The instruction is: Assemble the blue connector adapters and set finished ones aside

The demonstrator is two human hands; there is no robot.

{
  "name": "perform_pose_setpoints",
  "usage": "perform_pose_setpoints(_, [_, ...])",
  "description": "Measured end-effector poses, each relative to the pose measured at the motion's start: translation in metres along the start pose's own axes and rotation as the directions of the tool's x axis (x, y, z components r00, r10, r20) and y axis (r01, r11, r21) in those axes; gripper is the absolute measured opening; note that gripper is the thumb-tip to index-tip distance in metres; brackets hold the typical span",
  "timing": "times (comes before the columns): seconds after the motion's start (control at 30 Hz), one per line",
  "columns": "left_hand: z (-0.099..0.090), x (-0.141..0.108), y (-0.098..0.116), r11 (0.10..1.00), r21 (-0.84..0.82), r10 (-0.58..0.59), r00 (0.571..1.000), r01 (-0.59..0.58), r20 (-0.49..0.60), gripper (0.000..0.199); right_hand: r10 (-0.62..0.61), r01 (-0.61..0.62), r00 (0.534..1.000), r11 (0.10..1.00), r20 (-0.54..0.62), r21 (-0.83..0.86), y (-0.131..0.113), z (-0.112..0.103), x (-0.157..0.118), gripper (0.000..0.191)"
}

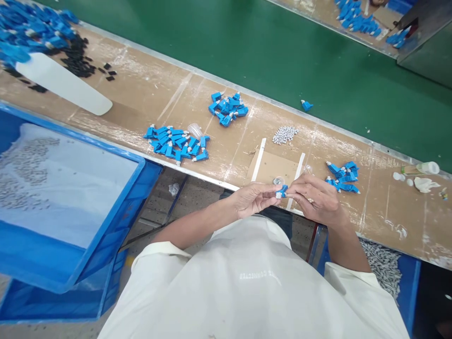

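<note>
In the head view my left hand (252, 197) pinches a small blue plastic part with a white end (281, 192) between thumb and fingers. My right hand (316, 197) is closed, its fingertips meeting the right side of that part; whatever they grip there is too small to make out. Just beyond the fingers sits a small round clear dish (278, 181) on a cardboard sheet (277, 164), which has white strips along two sides. Past the sheet lies a pile of small grey-white pieces (285, 135).
Blue parts lie in piles at centre (229, 109), left (178, 143) and right (344, 176). Black pieces (79, 59) and a white paddle-like object (67, 84) are far left. Blue crates (136, 176) stand below the bench edge. Beyond runs a green belt-like surface (219, 44).
</note>
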State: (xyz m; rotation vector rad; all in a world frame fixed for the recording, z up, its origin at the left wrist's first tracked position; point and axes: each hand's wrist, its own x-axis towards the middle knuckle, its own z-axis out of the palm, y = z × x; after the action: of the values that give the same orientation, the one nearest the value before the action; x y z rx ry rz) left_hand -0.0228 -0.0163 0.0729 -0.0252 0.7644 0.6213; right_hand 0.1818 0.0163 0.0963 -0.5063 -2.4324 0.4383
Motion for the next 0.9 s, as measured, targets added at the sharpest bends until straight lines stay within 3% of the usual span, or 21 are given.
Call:
perform_pose_setpoints(0.17, [0.001,-0.001,-0.001,1.0,0.005,0.01,1.0,-0.01,-0.015,0.017,-0.021,0.021,1.0,0.999,0.01,0.033,0.001,0.002,0.0,0.026])
perform_pose_setpoints(0.37, [-0.01,0.006,-0.006,0.998,0.04,0.043,0.999,-0.043,-0.002,0.01,0.014,-0.016,1.0,0.99,0.012,0.14,0.004,0.007,-0.001,0.021])
perform_pose_setpoints(0.53, [-0.019,0.007,-0.006,0.981,0.168,0.08,0.99,-0.099,0.118,0.022,0.108,-0.088,0.994,0.891,-0.019,0.444,0.013,0.016,0.0,0.003])
perform_pose_setpoints(0.6, [-0.021,0.006,-0.004,0.965,0.202,0.136,0.978,-0.167,0.161,0.034,0.162,-0.139,0.987,0.845,0.001,0.517,0.017,0.018,0.001,0.009])
perform_pose_setpoints(0.7, [-0.022,0.005,-0.005,0.945,0.227,0.199,0.965,-0.235,0.171,0.05,0.222,-0.212,0.974,0.837,0.04,0.505,0.019,0.019,0.003,0.02])
perform_pose_setpoints(0.9, [-0.027,0.01,-0.002,0.879,0.358,0.291,0.949,-0.316,0.124,0.057,0.201,-0.17,0.979,0.883,-0.024,0.437,0.024,0.021,0.005,0.01])
